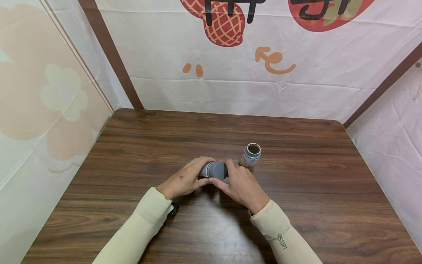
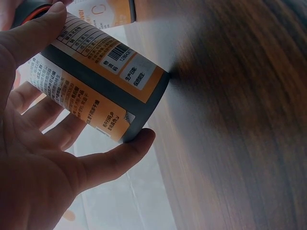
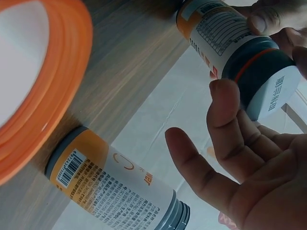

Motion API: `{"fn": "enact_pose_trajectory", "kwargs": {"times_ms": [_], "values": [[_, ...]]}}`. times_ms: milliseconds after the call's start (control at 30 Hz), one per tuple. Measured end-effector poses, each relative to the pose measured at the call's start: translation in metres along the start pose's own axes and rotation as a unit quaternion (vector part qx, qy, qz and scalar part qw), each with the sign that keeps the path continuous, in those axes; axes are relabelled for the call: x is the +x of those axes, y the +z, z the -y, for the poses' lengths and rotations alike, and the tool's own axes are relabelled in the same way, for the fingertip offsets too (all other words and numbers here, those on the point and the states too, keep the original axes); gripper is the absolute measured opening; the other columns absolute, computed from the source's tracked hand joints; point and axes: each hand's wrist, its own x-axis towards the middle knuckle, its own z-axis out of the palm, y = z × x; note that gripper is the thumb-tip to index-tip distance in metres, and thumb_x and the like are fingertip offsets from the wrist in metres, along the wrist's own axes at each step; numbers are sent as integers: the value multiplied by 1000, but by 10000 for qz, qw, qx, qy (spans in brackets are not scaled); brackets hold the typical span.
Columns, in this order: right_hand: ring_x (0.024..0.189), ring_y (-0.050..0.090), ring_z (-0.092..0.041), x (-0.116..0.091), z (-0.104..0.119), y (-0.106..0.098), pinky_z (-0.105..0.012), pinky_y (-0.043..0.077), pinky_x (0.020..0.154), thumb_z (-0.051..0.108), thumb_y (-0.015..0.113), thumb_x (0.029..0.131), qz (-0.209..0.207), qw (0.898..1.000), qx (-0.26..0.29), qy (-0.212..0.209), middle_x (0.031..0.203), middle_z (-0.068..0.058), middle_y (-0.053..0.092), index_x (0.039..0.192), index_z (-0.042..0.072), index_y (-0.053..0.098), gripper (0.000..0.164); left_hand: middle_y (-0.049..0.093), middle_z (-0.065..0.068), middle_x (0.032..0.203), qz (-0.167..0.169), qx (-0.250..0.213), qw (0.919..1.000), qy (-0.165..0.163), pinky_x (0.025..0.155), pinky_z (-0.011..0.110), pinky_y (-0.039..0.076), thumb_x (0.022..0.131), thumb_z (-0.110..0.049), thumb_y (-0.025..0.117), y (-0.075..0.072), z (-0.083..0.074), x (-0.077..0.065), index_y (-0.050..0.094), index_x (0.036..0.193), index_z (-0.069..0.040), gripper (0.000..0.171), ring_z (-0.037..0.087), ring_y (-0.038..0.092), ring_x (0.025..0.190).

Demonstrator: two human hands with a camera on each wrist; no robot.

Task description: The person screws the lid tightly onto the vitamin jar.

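Observation:
A dark grey bottle point(image 2: 103, 72) with an orange and white label is gripped by my left hand point(image 1: 186, 178), its thumb and fingers around the sides. Its grey cap point(image 1: 218, 170), with an orange ring below it, faces up and stays on the bottle. My right hand point(image 1: 243, 185) holds this cap between thumb and fingers. Beyond the right hand stands a second bottle point(image 1: 250, 157) of the same kind, upright and without a cap, its dark mouth showing. In the right wrist view a round white piece with an orange rim point(image 3: 72, 62) is close to the camera, partly out of frame.
The brown wood-grain table point(image 1: 158, 135) reaches beyond both hands on all sides. A white printed cloth point(image 1: 158, 91) hangs behind its far edge, and more cloth hangs at the left and right.

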Motion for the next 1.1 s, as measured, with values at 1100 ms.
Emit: {"fn": "enact_pose_trajectory", "kwargs": {"times_ms": [1100], "values": [[86, 61, -22, -2, -1, 0, -37, 52, 72, 33, 80, 86, -177, 9985, -280, -428, 100, -10, 65, 124, 3, 59, 54, 55, 6, 131, -86, 6, 9999, 124, 91, 40, 50, 90, -12, 76, 0, -1, -1, 48, 139, -13, 57, 18, 55, 112]]}}
